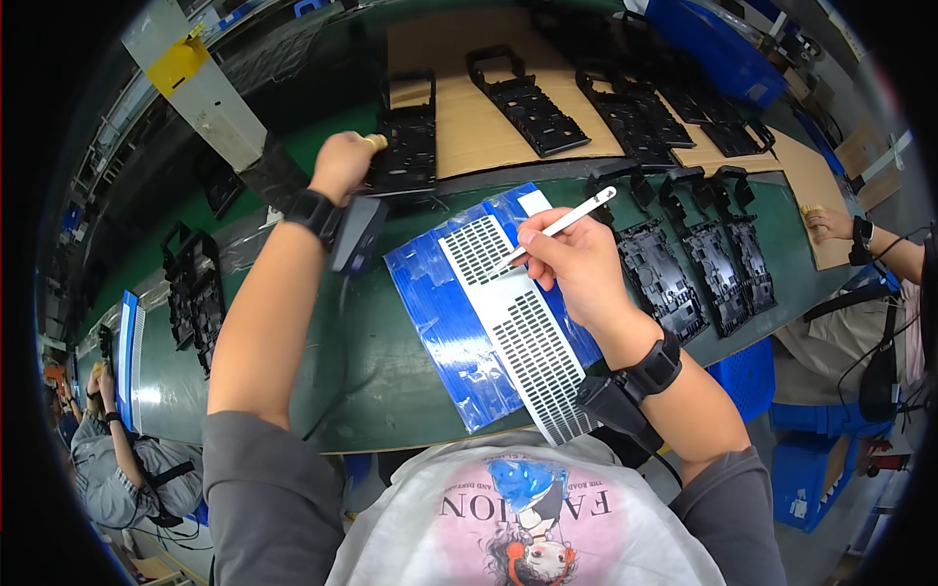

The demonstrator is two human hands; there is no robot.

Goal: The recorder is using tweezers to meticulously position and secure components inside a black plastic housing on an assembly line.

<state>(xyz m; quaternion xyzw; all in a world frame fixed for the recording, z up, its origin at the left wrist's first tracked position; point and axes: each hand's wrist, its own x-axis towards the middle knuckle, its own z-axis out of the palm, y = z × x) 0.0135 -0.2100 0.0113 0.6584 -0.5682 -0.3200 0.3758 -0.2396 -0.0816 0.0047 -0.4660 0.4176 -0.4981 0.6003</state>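
My right hand (pixel 576 259) pinches slim white tweezers (pixel 572 217), their tip down at a white sheet of small dark rectangular stickers (pixel 542 356). Some of the sheet's middle is bare white backing. Beneath the sheet lies a blue corrugated plastic board (pixel 430 303) covered with clear tape. Farther left, my left hand (pixel 344 164) is closed at the left edge of a black plastic frame (pixel 408 146) with a handle-like loop. A yellow finger cot covers a fingertip there; the other fingertips are partly hidden.
More black frames stand on brown cardboard (pixel 449 98) at the back, and several lie on the green table (pixel 376 391) to the right. Others sit at the left, by a grey post (pixel 210 107). A co-worker's hand (pixel 831 225) is at the right edge; another person works far left.
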